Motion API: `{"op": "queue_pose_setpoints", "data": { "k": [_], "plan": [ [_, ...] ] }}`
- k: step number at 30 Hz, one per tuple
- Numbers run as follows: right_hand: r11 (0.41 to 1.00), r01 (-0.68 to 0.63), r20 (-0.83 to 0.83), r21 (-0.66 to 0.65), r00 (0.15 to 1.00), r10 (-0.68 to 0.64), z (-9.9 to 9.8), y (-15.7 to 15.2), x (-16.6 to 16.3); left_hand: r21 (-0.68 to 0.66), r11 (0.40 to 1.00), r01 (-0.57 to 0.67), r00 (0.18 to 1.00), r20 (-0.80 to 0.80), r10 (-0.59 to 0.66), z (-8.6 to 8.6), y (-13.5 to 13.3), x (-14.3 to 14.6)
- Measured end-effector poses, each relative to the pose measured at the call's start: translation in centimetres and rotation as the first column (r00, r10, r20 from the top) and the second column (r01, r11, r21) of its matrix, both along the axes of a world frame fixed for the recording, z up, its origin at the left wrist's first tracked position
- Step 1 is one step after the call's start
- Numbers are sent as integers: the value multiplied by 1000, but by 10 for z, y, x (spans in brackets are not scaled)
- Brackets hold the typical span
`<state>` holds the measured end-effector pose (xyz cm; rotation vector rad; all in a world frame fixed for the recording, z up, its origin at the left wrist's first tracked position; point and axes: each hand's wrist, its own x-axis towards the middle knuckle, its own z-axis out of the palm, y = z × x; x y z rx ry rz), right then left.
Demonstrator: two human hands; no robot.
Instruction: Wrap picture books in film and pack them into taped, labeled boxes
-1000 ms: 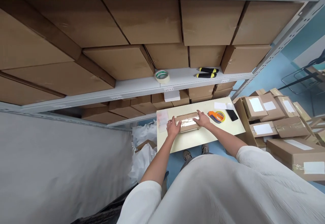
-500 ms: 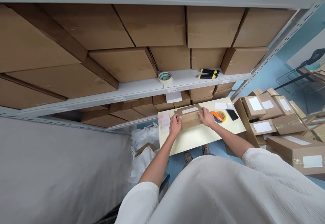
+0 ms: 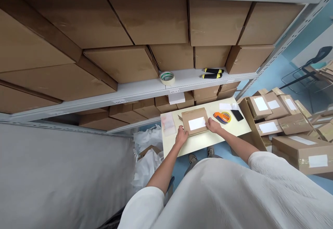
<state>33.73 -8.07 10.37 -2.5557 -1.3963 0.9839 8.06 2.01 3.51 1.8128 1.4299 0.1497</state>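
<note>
A small cardboard box (image 3: 195, 121) with a white label on its top lies flat on a pale yellow table (image 3: 205, 142). My left hand (image 3: 181, 137) grips its near left corner, fingers curled on the edge. My right hand (image 3: 214, 125) holds its near right corner the same way. An orange tape dispenser (image 3: 222, 117) and a black phone (image 3: 237, 115) lie just right of the box. A clear plastic packet (image 3: 168, 123) lies at the table's left edge.
Grey metal shelving holds large brown cartons (image 3: 125, 62), a roll of tape (image 3: 167, 77) and two black-and-yellow cutters (image 3: 212, 73). Several labelled, taped boxes (image 3: 286, 121) are piled on the blue floor at right. Crumpled white paper (image 3: 145, 152) lies at left. A chair (image 3: 309, 69) stands far right.
The box has been turned over: its taped side faced up before, then it stood on edge, and now the labelled face is up. Both hands moved to its near corners.
</note>
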Motion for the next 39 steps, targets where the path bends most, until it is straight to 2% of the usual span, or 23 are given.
{"op": "queue_pose_setpoints", "data": {
  "k": [5,8,11,14,16,21,23,26,29,31,33,36,39],
  "plan": [
    [982,148,-85,119,987,-139,0,21,16,81,994,-78,996,55,73,11,27,14],
    [964,231,-190,128,960,-205,5,35,21,31,993,-117,991,76,114,20,44,25],
    [961,265,-265,81,935,-236,9,41,22,-62,989,-136,990,27,138,23,50,32],
    [960,276,-330,55,912,-244,9,40,21,-147,983,-112,993,32,117,25,48,34],
    [953,292,-353,77,902,-247,8,38,20,-149,983,-106,988,95,121,29,44,35],
    [875,393,-429,284,868,-250,7,32,21,-94,975,-200,952,217,216,52,39,35],
    [847,418,-460,329,854,-243,7,28,22,-78,970,-229,942,235,241,61,36,33],
    [851,421,-463,314,850,-250,4,20,24,-78,969,-236,947,206,248,68,28,27],
    [875,402,-449,270,856,-254,-1,13,25,-85,962,-258,956,119,267,67,19,20],
    [887,387,-432,253,866,-254,-4,10,27,15,958,-288,955,85,286,67,16,16],
    [887,367,-400,281,885,-239,-5,10,30,200,941,-272,961,99,257,70,16,15],
    [847,261,-274,464,951,-144,-1,16,33,423,900,-106,990,132,54,79,23,19],
    [772,8,-83,635,995,58,8,29,31,470,880,62,985,113,-129,87,33,28]
  ]
}}
